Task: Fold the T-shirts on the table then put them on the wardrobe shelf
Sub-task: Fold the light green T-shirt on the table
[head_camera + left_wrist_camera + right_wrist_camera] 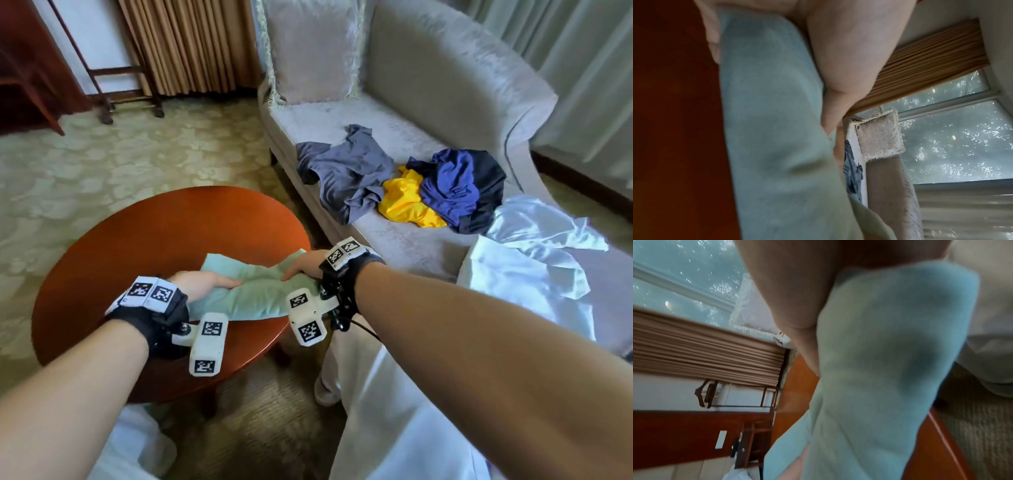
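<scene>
Folding the green shirt on the table

On the round red-brown wooden table (pixel 137 240) lies the pale green cotton T-shirt (pixel 260 294), partly folded. The left hand (pixel 202 284) and right hand (pixel 305 265) each pinch it. Beside the table, more shirts wait unfolded.

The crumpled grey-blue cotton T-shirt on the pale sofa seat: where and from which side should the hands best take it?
Probably from the table side, at the grey-blue T-shirt's hem that droops over the pale sofa's front edge. That part hangs free, so fingers can close around it, whereas the rest lies flat and bunched on the seat. Both hands are at present busy with the mint T-shirt.
</scene>
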`<action>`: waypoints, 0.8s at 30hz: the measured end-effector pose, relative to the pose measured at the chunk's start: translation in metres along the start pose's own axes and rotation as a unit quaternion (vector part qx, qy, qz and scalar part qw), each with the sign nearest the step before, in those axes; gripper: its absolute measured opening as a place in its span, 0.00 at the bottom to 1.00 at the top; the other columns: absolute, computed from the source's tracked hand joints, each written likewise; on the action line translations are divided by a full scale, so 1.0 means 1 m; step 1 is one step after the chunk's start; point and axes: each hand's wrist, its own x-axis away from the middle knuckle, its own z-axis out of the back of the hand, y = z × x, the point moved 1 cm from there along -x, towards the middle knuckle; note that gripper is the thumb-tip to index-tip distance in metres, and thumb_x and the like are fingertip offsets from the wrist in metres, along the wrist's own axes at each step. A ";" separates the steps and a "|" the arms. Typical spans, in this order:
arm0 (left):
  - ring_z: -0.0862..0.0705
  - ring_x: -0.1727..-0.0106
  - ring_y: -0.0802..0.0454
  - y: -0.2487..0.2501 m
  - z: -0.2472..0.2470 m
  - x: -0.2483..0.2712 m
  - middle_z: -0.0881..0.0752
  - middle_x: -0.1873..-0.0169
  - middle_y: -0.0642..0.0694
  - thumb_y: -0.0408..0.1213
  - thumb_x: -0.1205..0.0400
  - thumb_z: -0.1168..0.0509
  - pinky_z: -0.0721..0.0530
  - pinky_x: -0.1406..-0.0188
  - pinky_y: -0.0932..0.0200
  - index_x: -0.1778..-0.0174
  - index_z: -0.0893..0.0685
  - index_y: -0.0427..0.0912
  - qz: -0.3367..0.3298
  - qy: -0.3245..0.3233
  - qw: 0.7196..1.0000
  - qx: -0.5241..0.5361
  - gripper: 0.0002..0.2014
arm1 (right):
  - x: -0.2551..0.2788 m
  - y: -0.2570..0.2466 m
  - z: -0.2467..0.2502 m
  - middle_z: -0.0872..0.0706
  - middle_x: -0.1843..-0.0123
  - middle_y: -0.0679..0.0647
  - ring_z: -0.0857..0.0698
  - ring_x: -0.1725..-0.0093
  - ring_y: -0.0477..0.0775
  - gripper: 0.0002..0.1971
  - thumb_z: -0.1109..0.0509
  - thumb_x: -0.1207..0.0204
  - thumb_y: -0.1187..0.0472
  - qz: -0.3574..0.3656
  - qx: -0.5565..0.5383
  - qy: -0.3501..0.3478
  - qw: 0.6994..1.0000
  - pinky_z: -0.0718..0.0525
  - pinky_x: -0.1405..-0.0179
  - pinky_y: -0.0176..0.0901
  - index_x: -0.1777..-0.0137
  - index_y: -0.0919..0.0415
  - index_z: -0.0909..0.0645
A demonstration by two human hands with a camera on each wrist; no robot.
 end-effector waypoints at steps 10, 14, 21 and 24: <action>0.09 0.53 0.35 0.136 -0.116 0.018 0.09 0.51 0.39 0.53 0.54 0.11 0.14 0.45 0.31 0.46 0.12 0.42 -0.120 -0.106 0.972 0.170 0.41 | 0.081 0.117 0.123 0.22 0.68 0.59 0.24 0.73 0.56 0.14 0.28 0.22 0.56 -0.082 -0.274 0.209 0.935 0.26 0.83 0.36 0.62 0.65 0.24; 0.11 0.45 0.39 0.197 -0.198 0.016 0.09 0.45 0.44 0.61 0.56 0.13 0.16 0.38 0.36 0.42 0.11 0.46 -0.184 -0.162 0.949 0.199 0.46 | 0.106 0.190 0.166 0.13 0.55 0.64 0.14 0.62 0.62 0.16 0.20 0.43 0.52 -0.128 -0.393 0.296 0.861 0.14 0.66 0.45 0.63 0.63 0.17; 0.11 0.49 0.39 0.264 -0.320 0.097 0.09 0.47 0.40 0.63 0.52 0.17 0.18 0.36 0.33 0.47 0.09 0.40 -0.202 -0.266 0.932 0.142 0.42 | 0.145 0.313 0.209 0.12 0.52 0.63 0.12 0.55 0.62 0.20 0.17 0.41 0.54 -0.199 -0.418 0.405 0.788 0.12 0.48 0.60 0.53 0.63 0.17; 0.11 0.48 0.38 0.279 -0.361 0.111 0.08 0.50 0.44 0.61 0.49 0.18 0.16 0.38 0.38 0.51 0.09 0.44 -0.199 -0.263 0.937 0.111 0.34 | 0.150 0.360 0.219 0.12 0.53 0.59 0.13 0.54 0.60 0.21 0.17 0.38 0.50 -0.224 -0.371 0.417 0.799 0.12 0.46 0.57 0.49 0.59 0.15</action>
